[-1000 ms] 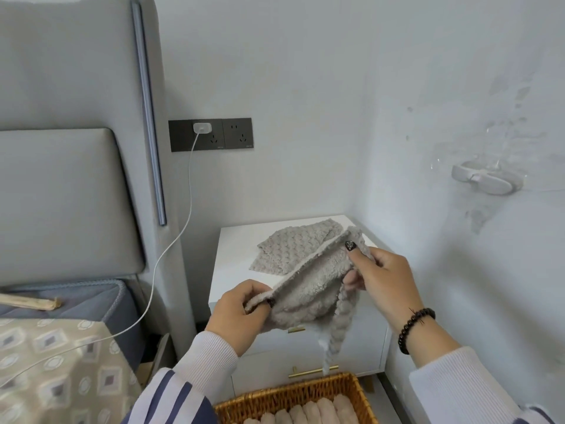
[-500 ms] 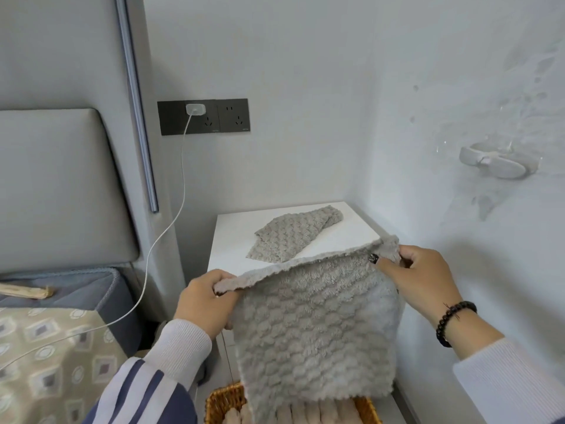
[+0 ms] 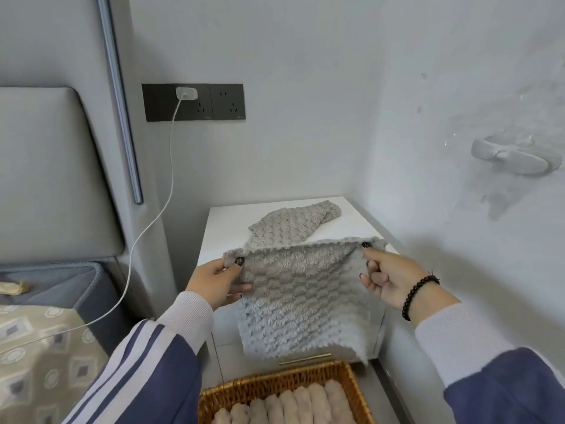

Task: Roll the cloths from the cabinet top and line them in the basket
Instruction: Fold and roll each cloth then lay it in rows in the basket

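A grey fluffy cloth (image 3: pixel 301 296) hangs spread out in front of the white cabinet (image 3: pixel 224 228). My left hand (image 3: pixel 215 281) pinches its upper left corner and my right hand (image 3: pixel 389 275) pinches its upper right corner. A second grey cloth (image 3: pixel 293 223) lies crumpled on the cabinet top behind it. Below, a wicker basket (image 3: pixel 275 381) holds several beige rolled cloths (image 3: pixel 293 405) side by side.
A wall rises close on the right with a white hook fitting (image 3: pixel 513 154). A white charger cable (image 3: pixel 159 209) runs from the dark wall socket (image 3: pixel 192 102) down to the bed (image 3: pixel 39 347) on the left. A padded headboard (image 3: pixel 52 175) stands beside the cabinet.
The cloth was bunched between my hands a second ago. Both hands have pulled apart and lowered, and it now hangs open and flat by its two top corners.
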